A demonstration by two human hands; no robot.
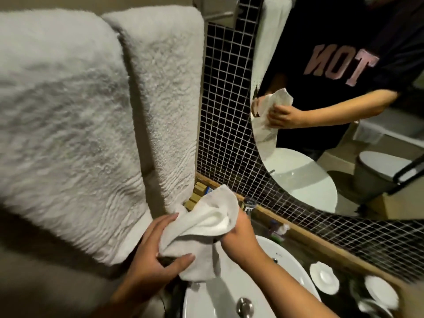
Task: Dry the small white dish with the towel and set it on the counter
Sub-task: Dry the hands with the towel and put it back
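Observation:
Both of my hands hold a small white towel (206,228) above the left rim of the white basin (229,299). My left hand (156,258) grips the towel's lower part from the left. My right hand (238,235) is closed on the bunched towel from the right. Whether a dish is wrapped inside the cloth cannot be told. Two small white dishes lie on the dark counter at the lower right: a scalloped one (324,277) and a rounder one (382,292) further right.
Two big white towels (75,125) hang at the left, close to my hands. A tiled wall (224,111) and a round mirror (332,99) stand behind the basin. A faucet (249,204) and small toiletries (278,229) sit along the wooden ledge.

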